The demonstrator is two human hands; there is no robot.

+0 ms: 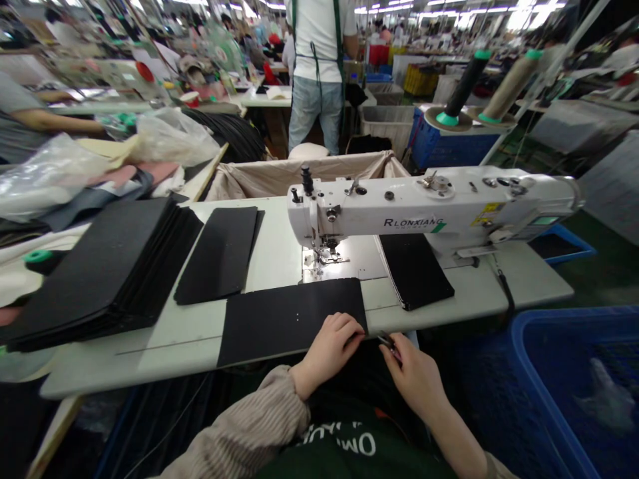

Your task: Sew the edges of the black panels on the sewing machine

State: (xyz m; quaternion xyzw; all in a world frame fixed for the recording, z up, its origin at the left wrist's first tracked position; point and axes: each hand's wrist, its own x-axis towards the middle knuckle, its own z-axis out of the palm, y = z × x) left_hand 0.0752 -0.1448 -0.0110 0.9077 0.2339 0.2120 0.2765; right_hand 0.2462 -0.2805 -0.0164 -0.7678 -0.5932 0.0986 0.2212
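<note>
A black panel [279,316] lies flat along the near edge of a pale work table [184,349], just in front of a white sewing machine [359,213]. The left hand [329,346] rests on the panel's near right corner, fingers bent and thumb against the edge. The right hand [417,376], just beside it, is closed around small metal snips [386,341], their tip close to that corner.

At right, a blue crate [524,372] holds a crumpled clear plastic bag [606,392]. Behind the table stands a cloth-lined bin [279,178].

Left of the panel are a small black pile [217,249] and a tall black stack [100,259]. More black pieces [417,269] lie partly beneath the machine's arm. Beyond, a person in an apron [319,60] stands, back turned.
</note>
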